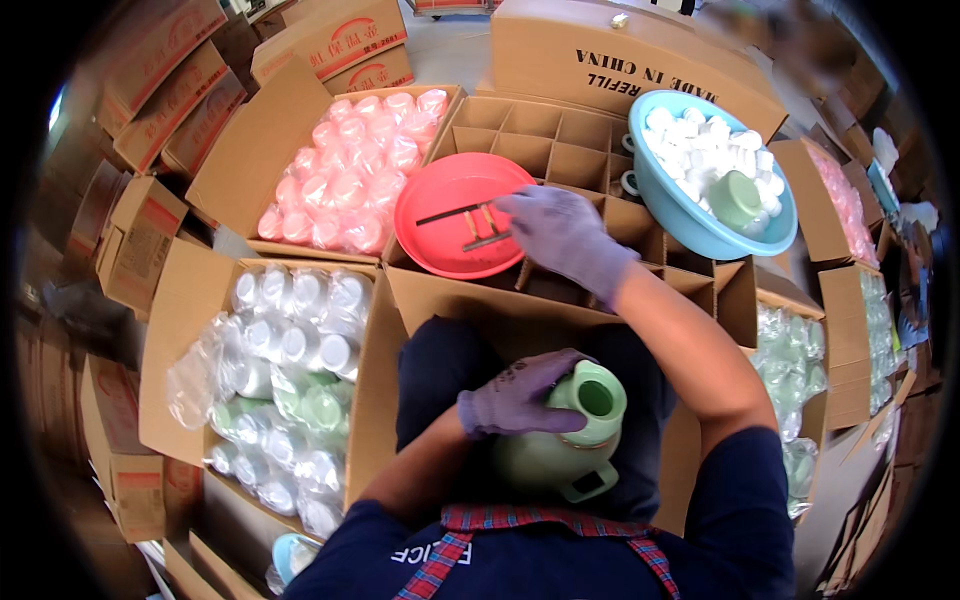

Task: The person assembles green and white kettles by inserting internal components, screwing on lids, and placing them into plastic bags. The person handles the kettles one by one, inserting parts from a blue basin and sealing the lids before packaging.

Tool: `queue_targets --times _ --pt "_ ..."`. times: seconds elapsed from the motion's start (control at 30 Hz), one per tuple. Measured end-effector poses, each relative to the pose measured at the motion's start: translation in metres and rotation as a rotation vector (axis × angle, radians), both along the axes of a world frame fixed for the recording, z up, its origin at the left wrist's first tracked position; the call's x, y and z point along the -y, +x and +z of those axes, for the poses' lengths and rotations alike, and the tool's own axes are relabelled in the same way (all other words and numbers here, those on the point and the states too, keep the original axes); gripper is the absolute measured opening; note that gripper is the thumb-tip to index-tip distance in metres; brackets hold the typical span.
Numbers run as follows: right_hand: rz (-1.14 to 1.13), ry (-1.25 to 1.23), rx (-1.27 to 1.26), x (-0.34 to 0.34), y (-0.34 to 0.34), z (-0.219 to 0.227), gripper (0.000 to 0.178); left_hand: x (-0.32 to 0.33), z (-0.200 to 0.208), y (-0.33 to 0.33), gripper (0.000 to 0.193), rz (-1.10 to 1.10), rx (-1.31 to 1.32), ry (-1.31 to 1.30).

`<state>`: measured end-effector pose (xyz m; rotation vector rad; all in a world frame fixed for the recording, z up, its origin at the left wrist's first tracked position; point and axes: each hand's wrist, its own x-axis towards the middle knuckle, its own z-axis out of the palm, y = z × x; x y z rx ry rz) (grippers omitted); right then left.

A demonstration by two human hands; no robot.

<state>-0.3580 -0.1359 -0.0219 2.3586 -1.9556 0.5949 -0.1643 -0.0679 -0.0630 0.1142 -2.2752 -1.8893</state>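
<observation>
My left hand (525,395), in a purple-grey glove, grips a pale green jug (555,458) around its neck. The jug leans on my lap, its round mouth facing up and its handle towards me. My gloved right hand (575,240) reaches over a shallow pink-red basin (425,240), fingers bent together at its right side. Thin dark strips (450,213) with small brownish pieces between them lie in the basin beside my fingertips. Whatever the right fingers pinch is hidden. Under the basin stands a carton with cardboard dividers (530,120).
A light blue basin (655,205) full of white caps (705,150), with a green cup-like piece (735,198), rests at the right. Open cartons at left hold wrapped pink pieces (350,170) and wrapped white and green ones (290,350). More wrapped green items (785,360) stand at right.
</observation>
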Motion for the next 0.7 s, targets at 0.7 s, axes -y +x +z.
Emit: queue_targets --times 0.7 --pt "0.310 -0.432 0.550 0.003 0.013 0.041 0.013 0.017 -0.019 0.003 0.073 -0.069 -0.108 0.366"
